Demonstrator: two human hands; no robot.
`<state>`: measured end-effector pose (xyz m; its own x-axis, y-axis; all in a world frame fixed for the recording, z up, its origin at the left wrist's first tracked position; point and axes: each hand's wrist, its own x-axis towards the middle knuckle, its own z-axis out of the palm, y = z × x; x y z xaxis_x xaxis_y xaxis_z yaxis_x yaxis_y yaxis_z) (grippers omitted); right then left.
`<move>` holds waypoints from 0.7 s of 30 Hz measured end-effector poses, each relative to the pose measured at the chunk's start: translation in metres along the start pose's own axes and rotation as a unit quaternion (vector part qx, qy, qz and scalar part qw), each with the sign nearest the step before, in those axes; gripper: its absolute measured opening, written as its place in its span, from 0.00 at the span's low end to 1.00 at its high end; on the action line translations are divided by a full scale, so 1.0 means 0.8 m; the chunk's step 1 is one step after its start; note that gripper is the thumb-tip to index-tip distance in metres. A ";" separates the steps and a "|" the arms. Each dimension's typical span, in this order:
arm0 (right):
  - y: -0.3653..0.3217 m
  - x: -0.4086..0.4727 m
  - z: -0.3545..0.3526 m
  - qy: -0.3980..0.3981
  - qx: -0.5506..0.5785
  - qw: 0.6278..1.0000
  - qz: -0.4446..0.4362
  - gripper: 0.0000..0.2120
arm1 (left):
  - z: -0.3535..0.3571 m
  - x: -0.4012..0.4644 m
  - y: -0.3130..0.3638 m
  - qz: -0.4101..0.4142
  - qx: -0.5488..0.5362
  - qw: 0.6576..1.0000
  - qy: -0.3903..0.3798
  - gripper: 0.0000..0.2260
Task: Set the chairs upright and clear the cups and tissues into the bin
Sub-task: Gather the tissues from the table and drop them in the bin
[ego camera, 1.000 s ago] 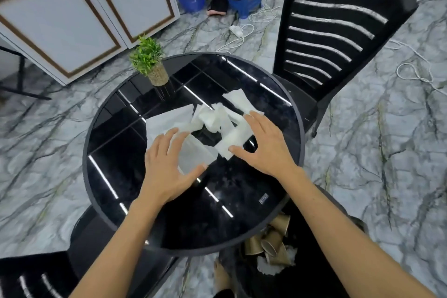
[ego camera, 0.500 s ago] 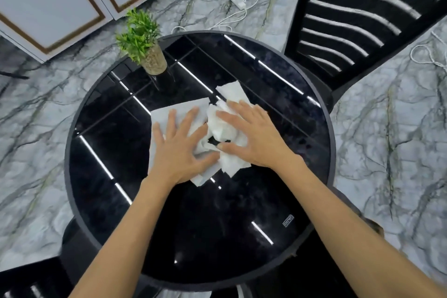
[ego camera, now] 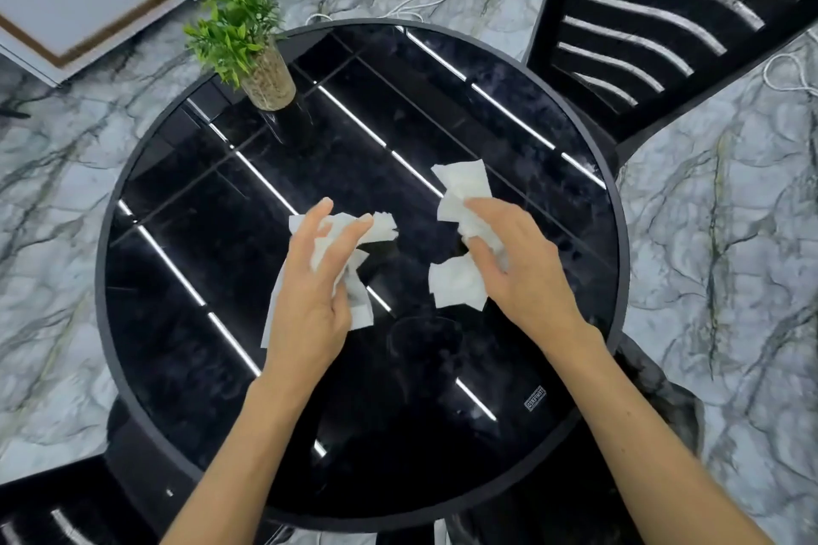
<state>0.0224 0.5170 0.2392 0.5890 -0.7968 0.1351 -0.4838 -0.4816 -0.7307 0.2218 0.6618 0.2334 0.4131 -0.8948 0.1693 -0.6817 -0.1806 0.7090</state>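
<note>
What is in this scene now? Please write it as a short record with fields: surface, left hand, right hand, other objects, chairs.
surface: round black glossy table on a marble-pattern floor
left hand: left hand closed around a bunch of white tissues
right hand: right hand gripping more white tissues, one sheet hanging below the fingers
other objects: small green plant in a pot near the far left edge of the table; white cables on the floor behind
chairs: one black slatted chair upright at the far right; another partly visible at the bottom left
</note>
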 end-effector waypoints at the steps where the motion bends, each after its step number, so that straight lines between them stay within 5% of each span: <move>1: 0.001 0.003 0.000 0.009 -0.019 0.999 -0.027 0.21 | 0.000 0.002 -0.004 -0.002 0.000 1.000 -0.002 0.26; 5: 0.012 0.022 0.020 0.033 -0.087 0.991 -0.099 0.19 | 0.008 0.016 -0.005 0.022 0.070 0.997 0.000 0.19; 8: 0.003 0.029 0.028 -0.030 -0.089 0.985 -0.148 0.14 | 0.015 0.026 0.009 0.042 0.062 0.997 -0.026 0.13; 15: 0.003 0.013 -0.002 -0.192 -0.083 0.965 -0.158 0.31 | 0.017 0.032 -0.002 0.146 0.040 0.982 -0.115 0.20; 21: 0.011 -0.017 0.009 -0.098 -0.066 0.979 -0.165 0.20 | 0.023 0.009 -0.005 0.121 0.015 0.990 -0.067 0.16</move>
<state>0.0147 0.5258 0.2263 0.8346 -0.5097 0.2089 -0.3168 -0.7544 -0.5749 0.2164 0.6487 0.2188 0.1527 -0.9589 0.2390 -0.7699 0.0363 0.6372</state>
